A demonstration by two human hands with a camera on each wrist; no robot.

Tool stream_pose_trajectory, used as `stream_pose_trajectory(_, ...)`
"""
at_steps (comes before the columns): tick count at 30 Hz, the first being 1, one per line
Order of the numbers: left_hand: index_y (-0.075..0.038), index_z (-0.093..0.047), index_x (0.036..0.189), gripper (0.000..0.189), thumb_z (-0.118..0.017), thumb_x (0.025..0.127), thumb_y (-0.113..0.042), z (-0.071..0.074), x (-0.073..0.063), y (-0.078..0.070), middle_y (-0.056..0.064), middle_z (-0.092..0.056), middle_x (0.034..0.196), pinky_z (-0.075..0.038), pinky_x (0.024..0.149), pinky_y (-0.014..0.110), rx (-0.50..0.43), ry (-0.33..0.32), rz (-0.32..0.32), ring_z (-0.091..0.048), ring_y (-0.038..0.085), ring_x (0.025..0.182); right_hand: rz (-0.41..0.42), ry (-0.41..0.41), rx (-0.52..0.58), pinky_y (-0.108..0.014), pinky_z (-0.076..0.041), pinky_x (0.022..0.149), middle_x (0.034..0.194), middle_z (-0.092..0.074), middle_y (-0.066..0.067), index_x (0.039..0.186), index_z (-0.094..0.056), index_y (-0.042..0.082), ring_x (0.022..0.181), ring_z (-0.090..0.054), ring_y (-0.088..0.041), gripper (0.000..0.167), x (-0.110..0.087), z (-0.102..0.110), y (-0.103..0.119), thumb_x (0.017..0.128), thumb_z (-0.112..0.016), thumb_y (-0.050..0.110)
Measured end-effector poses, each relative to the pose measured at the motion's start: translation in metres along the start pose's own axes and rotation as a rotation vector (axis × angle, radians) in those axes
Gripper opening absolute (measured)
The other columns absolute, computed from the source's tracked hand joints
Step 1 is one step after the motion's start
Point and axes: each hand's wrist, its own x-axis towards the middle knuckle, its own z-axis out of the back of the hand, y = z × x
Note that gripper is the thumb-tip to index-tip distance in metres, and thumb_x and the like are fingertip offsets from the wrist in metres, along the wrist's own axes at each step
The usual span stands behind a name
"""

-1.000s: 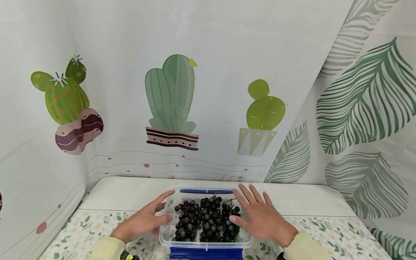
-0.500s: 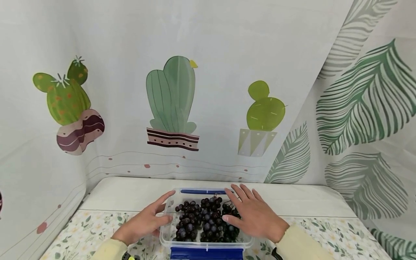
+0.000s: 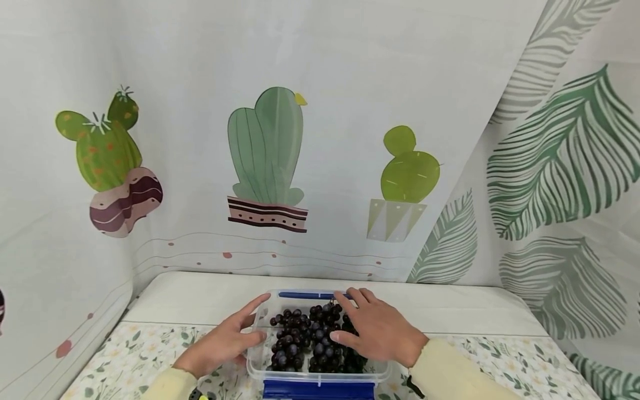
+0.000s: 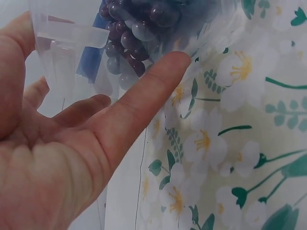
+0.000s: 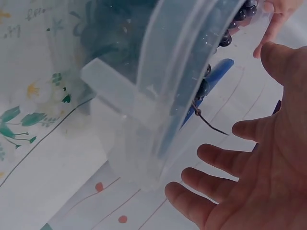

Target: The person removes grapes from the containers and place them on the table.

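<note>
A clear plastic container (image 3: 255, 355) with blue latches stands in front of me, holding several bunches of dark grapes (image 3: 291, 336). My left hand (image 3: 222, 341) is at its left side, thumb and fingers spread. In the left wrist view that hand's extended thumb (image 4: 144, 100) lies along the clear wall. Over the right part of the container hovers my right hand (image 3: 380, 328), palm down with loosely bent fingers, covering some grapes in the head view. Seen from the right wrist, the palm (image 5: 268, 163) holds nothing, and a bare grape stem (image 5: 211, 125) sticks up near the fingertips.
The table has a floral cloth (image 3: 500, 361) with a plain white strip (image 3: 440, 305) at the back. Behind it hangs a white curtain (image 3: 340, 139) printed with cacti and leaves. The container's front blue latch (image 3: 318, 390) hangs toward me.
My right hand has moved left, from the container's right edge to farther over the grapes, its fingers less spread. The left hand and container have stayed in place.
</note>
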Motion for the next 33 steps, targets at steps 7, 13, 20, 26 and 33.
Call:
stream_pose_trajectory(7,-0.041,-0.017,0.167,0.083,-0.066,0.101,-0.023,-0.001,-0.001,-0.001,0.043,-0.005,0.166,-0.060,0.064,0.049,-0.016,-0.004,-0.002,-0.054,0.053,0.136,0.011,0.018,-0.066,-0.056,-0.044,0.116,0.164,-0.043,-0.016,0.162,-0.039,0.018,0.151,-0.043,-0.037,0.076,0.008,-0.003,0.007,0.102,-0.053,0.062)
stream_pose_trajectory(13,-0.041,-0.018,0.167,0.083,-0.066,0.101,-0.024,-0.001,-0.001,0.000,0.044,-0.005,0.166,-0.061,0.064,0.049,-0.013,-0.004,-0.001,-0.057,0.051,0.133,0.011,0.022,-0.125,-0.056,-0.046,0.115,0.162,-0.047,-0.014,0.162,-0.041,0.020,0.148,-0.047,-0.036,0.076,0.014,-0.002,0.013,0.101,-0.052,0.064)
stream_pose_trajectory(20,-0.040,-0.017,0.167,0.082,-0.065,0.102,-0.024,0.000,0.000,0.000,0.043,-0.004,0.166,-0.060,0.060,0.047,-0.009,0.007,-0.013,-0.066,0.039,0.125,-0.002,0.043,-0.183,-0.054,-0.047,0.114,0.160,-0.049,-0.013,0.161,-0.042,0.022,0.147,-0.049,-0.036,0.074,0.021,0.000,0.022,0.101,-0.054,0.064)
stream_pose_trajectory(26,-0.039,-0.018,0.167,0.083,-0.065,0.101,-0.023,0.000,-0.001,0.000,0.045,-0.003,0.165,-0.060,0.060,0.047,-0.012,0.002,-0.008,-0.066,0.043,0.125,-0.023,0.096,-0.232,-0.053,-0.048,0.114,0.163,-0.046,-0.012,0.162,-0.039,0.025,0.148,-0.049,-0.035,0.076,0.030,-0.002,0.029,0.100,-0.053,0.065)
stream_pose_trajectory(33,-0.041,-0.019,0.167,0.083,-0.066,0.101,-0.022,-0.001,0.000,0.001,0.045,-0.005,0.165,-0.057,0.056,0.043,-0.018,-0.009,-0.009,-0.065,0.042,0.126,-0.036,0.140,-0.211,-0.053,-0.057,0.097,0.167,-0.040,-0.011,0.162,-0.039,0.027,0.143,-0.052,-0.041,0.072,0.041,-0.006,0.035,0.101,-0.058,0.060)
